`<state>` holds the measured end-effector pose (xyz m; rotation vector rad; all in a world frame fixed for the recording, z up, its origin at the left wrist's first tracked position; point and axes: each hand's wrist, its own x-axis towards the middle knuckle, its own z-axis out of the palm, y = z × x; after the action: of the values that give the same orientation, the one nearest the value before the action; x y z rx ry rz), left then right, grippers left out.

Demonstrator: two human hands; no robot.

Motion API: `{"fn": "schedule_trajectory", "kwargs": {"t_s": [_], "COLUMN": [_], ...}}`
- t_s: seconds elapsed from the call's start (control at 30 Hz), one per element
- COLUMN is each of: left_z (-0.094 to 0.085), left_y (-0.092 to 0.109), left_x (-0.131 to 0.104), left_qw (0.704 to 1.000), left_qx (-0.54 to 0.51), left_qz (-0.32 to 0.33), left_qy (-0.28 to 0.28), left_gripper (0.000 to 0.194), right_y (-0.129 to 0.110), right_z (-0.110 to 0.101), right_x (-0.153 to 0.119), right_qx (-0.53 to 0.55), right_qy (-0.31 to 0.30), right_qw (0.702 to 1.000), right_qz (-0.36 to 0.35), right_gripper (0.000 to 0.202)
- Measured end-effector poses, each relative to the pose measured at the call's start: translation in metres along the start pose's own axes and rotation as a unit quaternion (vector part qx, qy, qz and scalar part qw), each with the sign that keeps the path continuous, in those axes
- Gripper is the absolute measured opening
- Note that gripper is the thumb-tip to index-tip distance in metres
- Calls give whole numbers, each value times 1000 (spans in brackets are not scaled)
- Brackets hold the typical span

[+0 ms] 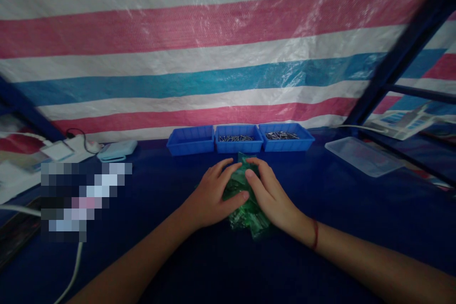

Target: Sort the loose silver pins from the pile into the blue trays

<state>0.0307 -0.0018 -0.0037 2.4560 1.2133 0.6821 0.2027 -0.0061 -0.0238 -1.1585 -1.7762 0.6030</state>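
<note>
Green clear plastic packets lie in a loose heap on the dark blue table. My left hand rests against the left side of the heap, its fingers apart and curved over the top. From the right, my right hand cups the same heap, thumb and fingers spread. Both palms partly hide the packets. A thin red band circles my right wrist.
Behind the hands stand three blue bins: the left bin looks bare inside, the middle bin and right bin hold metal pieces. A clear lid lies right. A light blue case and white cable are left.
</note>
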Motion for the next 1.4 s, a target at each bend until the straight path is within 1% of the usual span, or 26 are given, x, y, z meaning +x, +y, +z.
{"fn": "schedule_trajectory", "kwargs": {"t_s": [0.07, 0.1, 0.17, 0.23, 0.3, 0.33, 0.37, 0.4, 0.43, 0.5, 0.53, 0.6, 0.7, 0.77, 0.83, 0.9, 0.97, 1.0, 1.07, 1.13, 1.2, 1.23, 1.3, 1.33, 1.37, 1.4], "left_z": [0, -1, -2, -3, -4, -4, -4, -4, -4, -4, -4, -4, -4, -5, -5, -4, -4, -4, -4, -5, -4, -3, 0, 3, 5, 8], "left_y": [4, 6, 9, 10, 10, 10, 10, 9, 9, 8, 8, 7, 7, 7, 7, 7, 8, 9, 12, 19, 26, 30, 36, 37, 38, 38], "left_x": [-1, -1, -2, -4, -5, -6, -6, -7, -7, -8, -9, -10, -11, -11, -12, -12, -12, -13, -13, -12, -10, -9, -6, -4, -2, -1], "left_qw": [1000, 999, 998, 996, 994, 993, 993, 992, 992, 993, 993, 995, 995, 995, 995, 995, 995, 995, 995, 994, 993, 992, 989, 988, 987, 986], "left_qx": [24, 34, 52, 68, 83, 90, 95, 97, 96, 87, 80, 70, 67, 73, 79, 81, 82, 83, 89, 101, 111, 114, 117, 120, 126, 132], "left_qz": [-13, -14, -13, -10, -6, -3, -1, 0, 2, 5, 6, 10, 14, 15, 14, 13, 12, 12, 12, 15, 32, 45, 66, 70, 67, 57], "left_qy": [-15, -24, -41, -54, -65, -70, -76, -80, -83, -84, -81, -75, -67, -67, -64, -60, -55, -53, -47, -38, -38, -43, -61, -69, -76, -83], "left_gripper": [58, 61, 66, 73, 80, 82, 82, 82, 81, 79, 78, 77, 74, 71, 67, 61, 57, 56, 47, 38, 37, 40, 63, 75, 82, 86], "right_y": [0, -1, -2, -3, -2, 0, 2, 4, 7, 12, 14, 16, 9, -4, -20, -36, -44, -44, -36, -19, 1, 10, 25, 31, 36, 40], "right_z": [7, 9, 7, -2, -14, -20, -24, -27, -29, -27, -24, -20, -20, -29, -44, -64, -84, -93, -110, -123, -133, -138, -145, -148, -151, -153], "right_x": [4, 7, 17, 31, 48, 57, 65, 72, 78, 86, 88, 89, 87, 85, 79, 67, 47, 35, 6, -23, -50, -61, -78, -83, -87, -89], "right_qx": [9, 13, -6, -78, -192, -251, -306, -347, -368, -383, -382, -380, -364, -352, -336, -304, -282, -284, -304, -319, -336, -344, -356, -357, -357, -356], "right_qy": [19, 23, 27, 43, 66, 58, 32, 7, -12, -35, -38, -36, -9, 20, 48, 71, 92, 99, 98, 102, 96, 88, 87, 84, 84, 86], "right_qw": [1000, 1000, 999, 993, 972, 958, 941, 926, 917, 909, 909, 910, 918, 923, 929, 939, 945, 944, 939, 934, 932, 932, 929, 928, 927, 926], "right_qz": [22, 17, -21, -78, -116, -129, -139, -147, -152, -159, -160, -162, -161, -154, -147, -146, -141, -137, -125, -122, -92, -72, -59, -70, -81, -88], "right_gripper": [34, 33, 28, 22, 20, 21, 27, 32, 33, 27, 23, 21, 24, 26, 27, 26, 25, 25, 23, 21, 19, 18, 18, 18, 19, 22]}}
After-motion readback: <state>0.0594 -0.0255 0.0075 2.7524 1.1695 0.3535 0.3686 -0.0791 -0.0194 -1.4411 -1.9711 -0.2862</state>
